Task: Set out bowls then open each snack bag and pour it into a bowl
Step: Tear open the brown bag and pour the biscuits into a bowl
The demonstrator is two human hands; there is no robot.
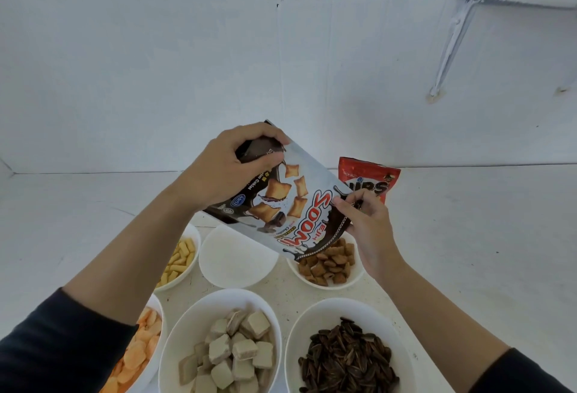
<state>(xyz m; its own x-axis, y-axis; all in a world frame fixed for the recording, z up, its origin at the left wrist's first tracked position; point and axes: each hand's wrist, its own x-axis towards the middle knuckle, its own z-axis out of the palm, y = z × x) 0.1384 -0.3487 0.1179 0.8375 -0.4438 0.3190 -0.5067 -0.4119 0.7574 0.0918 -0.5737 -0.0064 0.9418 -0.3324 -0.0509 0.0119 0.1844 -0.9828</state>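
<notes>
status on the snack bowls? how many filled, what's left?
Done: six bowls out; four full: sunflower seeds, pale cubes, orange crisps, yellow sticks. In hand: left hand and right hand tip the Soom bag over the brown-pillow bowl, already partly filled. Left: one empty bowl and the red Nips bag standing behind, apparently unopened.
</notes>
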